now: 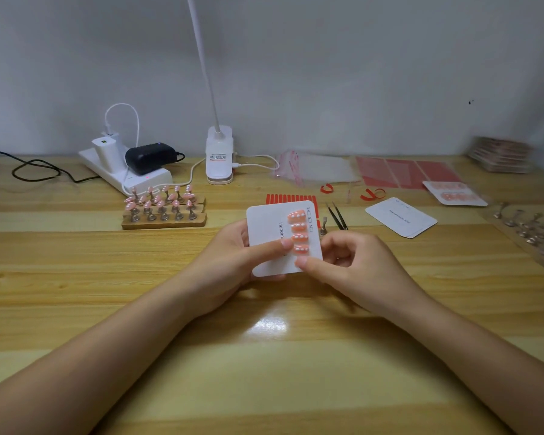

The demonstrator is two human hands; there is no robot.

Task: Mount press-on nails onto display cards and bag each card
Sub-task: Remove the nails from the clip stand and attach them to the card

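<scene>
Card (270,227) print half hidden behind left hand (230,262) thumb.

home craft desk: wooden table (76,277), clip lamp (219,155), power strip (145,180), nail stands (164,205)

Both forearms reach in from six o'clock. The left hand (233,262) grips with its thumb laid across toward three o'clock; the right hand (349,268) curls, thumb pressing toward nine o'clock.
</scene>
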